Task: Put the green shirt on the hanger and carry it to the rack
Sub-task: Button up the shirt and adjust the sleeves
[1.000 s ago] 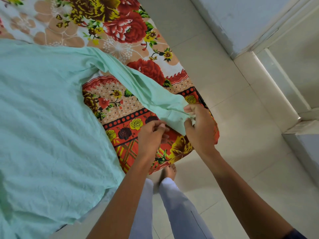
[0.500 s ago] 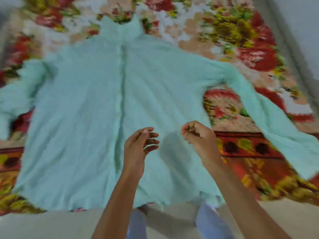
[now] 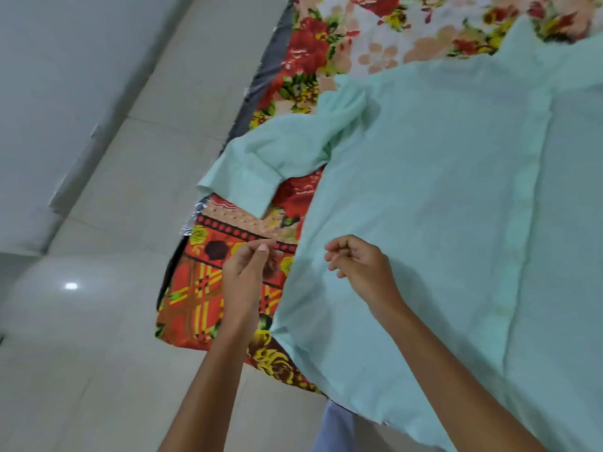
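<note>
The pale green shirt [image 3: 440, 197] lies spread flat on a bed, its left sleeve [image 3: 261, 161] folded and bunched toward the bed's left edge, cuff lowest. My left hand [image 3: 244, 275] hovers above the bedsheet just left of the shirt's side edge, fingers loosely together, holding nothing. My right hand [image 3: 362, 269] hangs over the shirt's lower left part with fingers curled in, gripping no cloth that I can see. No hanger and no rack are in view.
The bed carries a floral sheet [image 3: 202, 288] in red, orange and yellow. Its left edge borders a pale tiled floor [image 3: 98, 353]. A grey-white wall [image 3: 49, 93] runs along the far left. My legs in light trousers [image 3: 332, 429] show below the shirt's hem.
My view has swung from the shirt's right sleeve, across its front, to its left sleeve. Both hands let go of the right cuff and now hover empty near the shirt's left edge.
</note>
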